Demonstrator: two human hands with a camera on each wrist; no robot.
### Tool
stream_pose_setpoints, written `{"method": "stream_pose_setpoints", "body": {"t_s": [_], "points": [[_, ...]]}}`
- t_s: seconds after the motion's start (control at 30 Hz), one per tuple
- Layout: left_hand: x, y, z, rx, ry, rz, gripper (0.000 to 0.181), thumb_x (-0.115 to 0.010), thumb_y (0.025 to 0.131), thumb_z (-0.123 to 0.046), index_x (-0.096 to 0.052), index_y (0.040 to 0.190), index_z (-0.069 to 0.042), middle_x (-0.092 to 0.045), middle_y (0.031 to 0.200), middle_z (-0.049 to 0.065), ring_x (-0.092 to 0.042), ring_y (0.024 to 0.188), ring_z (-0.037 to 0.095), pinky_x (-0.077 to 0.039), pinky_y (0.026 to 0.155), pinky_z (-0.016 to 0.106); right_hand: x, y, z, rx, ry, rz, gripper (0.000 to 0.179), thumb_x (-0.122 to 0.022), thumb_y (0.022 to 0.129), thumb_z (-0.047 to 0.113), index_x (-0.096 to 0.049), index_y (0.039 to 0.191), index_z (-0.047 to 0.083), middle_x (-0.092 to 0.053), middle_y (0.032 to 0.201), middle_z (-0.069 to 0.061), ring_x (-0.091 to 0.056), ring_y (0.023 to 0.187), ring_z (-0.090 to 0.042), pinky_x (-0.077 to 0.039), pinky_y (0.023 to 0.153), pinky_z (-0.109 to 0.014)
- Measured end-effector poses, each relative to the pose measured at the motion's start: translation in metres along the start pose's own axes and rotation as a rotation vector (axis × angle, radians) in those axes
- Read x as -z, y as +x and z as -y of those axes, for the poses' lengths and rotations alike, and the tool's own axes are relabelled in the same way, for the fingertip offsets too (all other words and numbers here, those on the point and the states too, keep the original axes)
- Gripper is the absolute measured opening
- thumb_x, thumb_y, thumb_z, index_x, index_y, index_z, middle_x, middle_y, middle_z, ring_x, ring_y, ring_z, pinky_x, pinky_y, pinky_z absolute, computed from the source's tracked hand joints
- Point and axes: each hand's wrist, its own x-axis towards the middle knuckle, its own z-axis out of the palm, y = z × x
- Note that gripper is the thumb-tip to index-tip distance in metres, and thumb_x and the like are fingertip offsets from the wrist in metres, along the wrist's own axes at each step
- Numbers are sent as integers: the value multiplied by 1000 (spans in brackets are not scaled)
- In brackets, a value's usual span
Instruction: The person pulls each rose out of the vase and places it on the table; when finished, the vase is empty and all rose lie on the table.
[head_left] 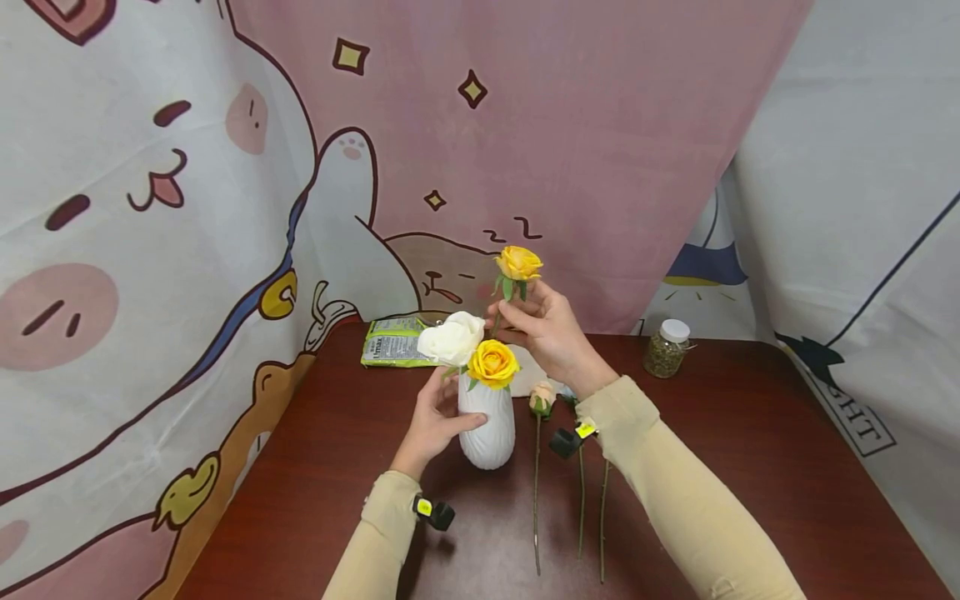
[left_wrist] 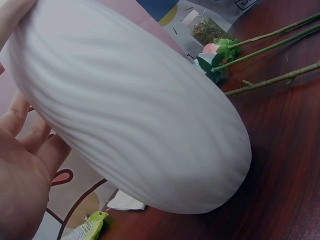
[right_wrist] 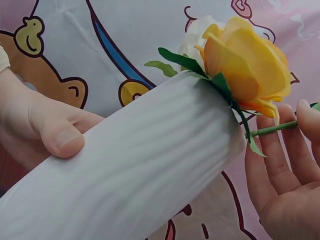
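A white ribbed vase (head_left: 487, 429) stands on the table, with my left hand (head_left: 438, 419) wrapped round its left side, thumb across the front. A white rose (head_left: 452, 338) and a yellow rose (head_left: 492, 364) sit in its mouth. Behind and above them, my right hand (head_left: 546, 327) pinches the stem of another yellow rose (head_left: 519, 263) just below the bloom. In the right wrist view that green stem (right_wrist: 274, 129) runs to the vase's rim; its lower end is hidden. Right of the vase lies a peach rose (head_left: 542, 397) on a long stem.
Two more stems (head_left: 603, 525) lie right of the peach rose, their blooms partly covered by my right wrist. A green packet (head_left: 393, 343) lies at the back left, with a white cloth (head_left: 527, 375) behind the vase. At the back right stands a jar (head_left: 666, 350) with a white lid.
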Motion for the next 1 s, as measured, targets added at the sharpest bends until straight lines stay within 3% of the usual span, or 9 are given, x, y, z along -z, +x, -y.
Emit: {"method": "stream_pose_setpoints", "body": {"t_s": [0.2,0.7,1.0], "points": [[0,0,1,-15,-6,6,87,-90,80,0,-45,155,-12,-64,140,18,-64,127,23,-53,106,39,1,-1,1,15,34,-6,8,-59,107,4,-61,113,7,-73,100,-7,-74,93,-19,-62,85,-35],[-1,0,2,-16,22,-8,85,-89,80,3,-47,153,-11,-65,138,18,-65,126,24,-54,104,40,2,-3,2,68,102,-35,23,-61,103,-5,-74,98,14,-77,95,-2,-76,89,-19,-62,87,-35],[-1,0,1,6,21,-10,85,-90,80,0,-48,152,-12,-66,138,18,-65,126,23,-53,105,39,3,-5,4,68,80,-40,33,-65,95,-16,-78,100,14,-77,106,-4,-76,98,-22,-61,90,-34]]}}
